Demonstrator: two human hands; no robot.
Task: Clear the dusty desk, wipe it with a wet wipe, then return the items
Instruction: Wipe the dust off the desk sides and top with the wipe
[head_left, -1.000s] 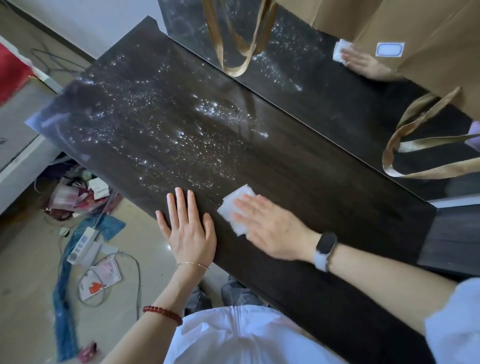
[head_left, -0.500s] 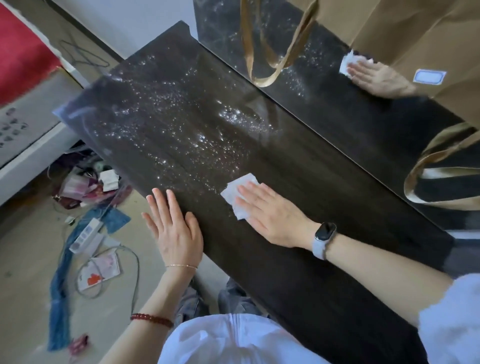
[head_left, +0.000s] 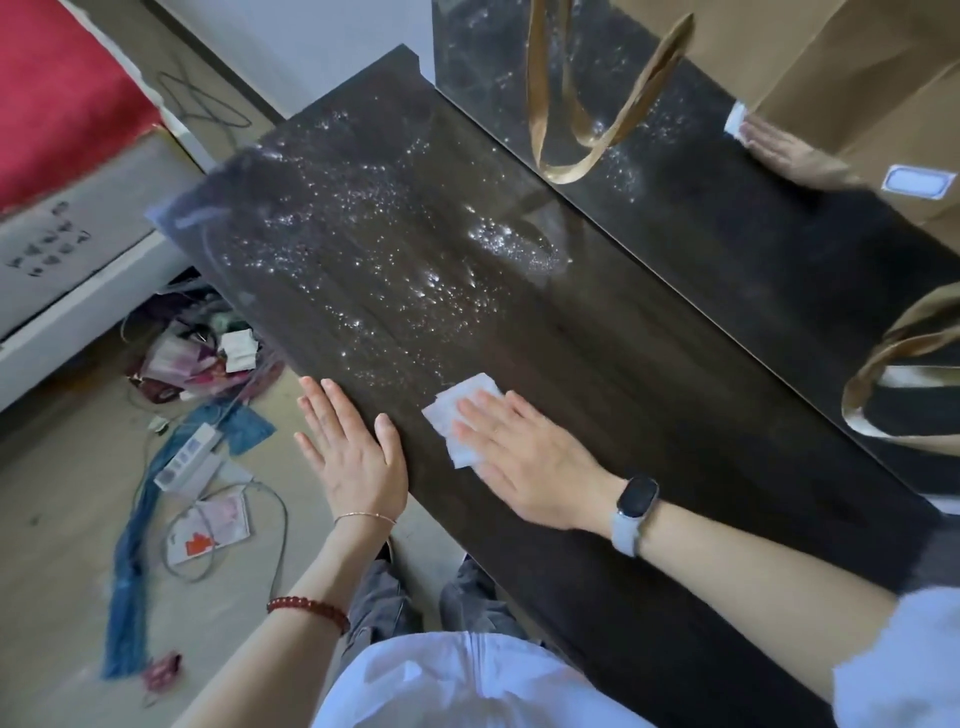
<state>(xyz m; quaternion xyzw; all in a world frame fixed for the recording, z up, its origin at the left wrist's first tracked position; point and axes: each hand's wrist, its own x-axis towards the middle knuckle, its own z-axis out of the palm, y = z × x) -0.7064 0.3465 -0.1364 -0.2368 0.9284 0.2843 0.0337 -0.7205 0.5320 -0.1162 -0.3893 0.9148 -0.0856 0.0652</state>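
Dark wood-grain table (head_left: 597, 415) runs as a long narrow strip from the near right up to the far left, and its far-left half carries a broad scatter of pale glinting specks (head_left: 395, 260), dust or droplets, I cannot tell which. Behind it a mirror (head_left: 727, 234) repeats the surface. On the floor (head_left: 62, 493) to the left lie a power strip, papers and a blue cloth, likely the cleared items. The right hand (head_left: 524, 452) lies flat, fingers straight and close together, pressing the wet wipe (head_left: 460, 415) onto the table near its front edge; the wipe pokes out past the fingertips toward the far left. The left hand (head_left: 353, 447) rests spread and flat on the front edge just beside it, holding nothing. The speckled patch lies ahead of the wipe, up and to the left along the table's long axis, so the next stroke probably pushes that way, with the right hand doing the work.
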